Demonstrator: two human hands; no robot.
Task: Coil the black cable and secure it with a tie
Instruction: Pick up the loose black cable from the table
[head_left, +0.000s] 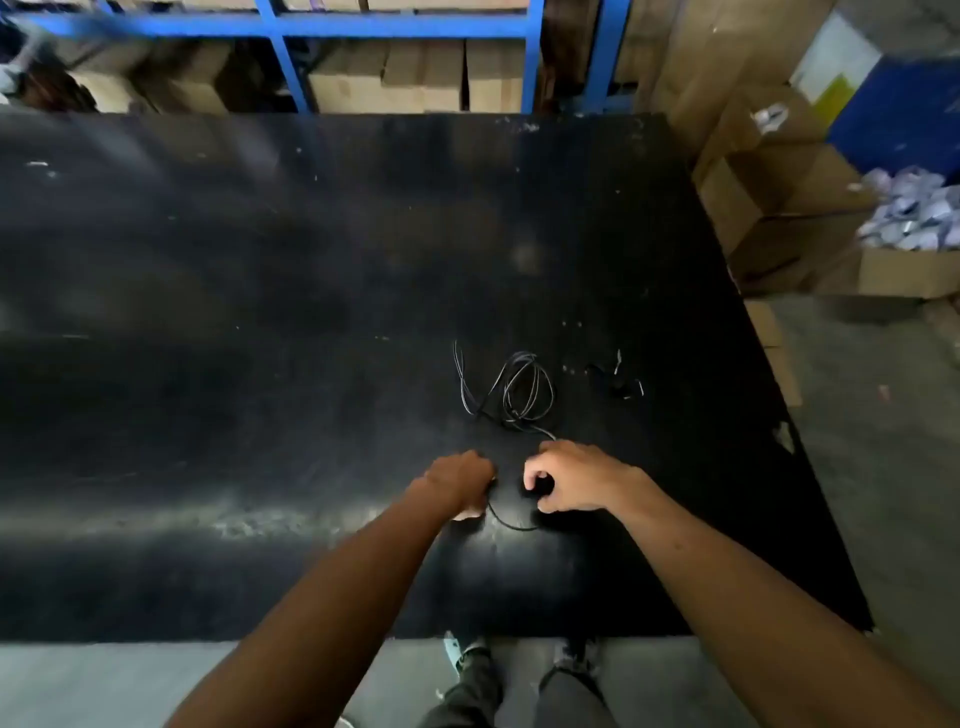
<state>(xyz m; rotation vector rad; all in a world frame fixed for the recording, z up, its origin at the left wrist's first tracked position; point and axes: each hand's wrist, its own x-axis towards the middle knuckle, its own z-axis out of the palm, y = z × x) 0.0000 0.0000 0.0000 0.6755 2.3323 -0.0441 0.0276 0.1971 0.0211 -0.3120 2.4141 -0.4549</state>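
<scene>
A thin black cable (524, 389) lies in loose loops on the black table (260, 312), just beyond my hands. One strand runs from the loops down to my right hand (571, 480), then curves in a short slack arc to my left hand (460, 480). Both hands are closed on the cable, a hand's width apart, close above the table surface. A small dark tie or clip piece (618, 382) lies to the right of the loops; its shape is hard to tell against the dark top.
Blue shelving (405, 26) with cardboard boxes stands behind the table's far edge. More open cardboard boxes (779, 208) stand right of the table, one holding pale packets (914, 213). The table's near edge is just above my feet.
</scene>
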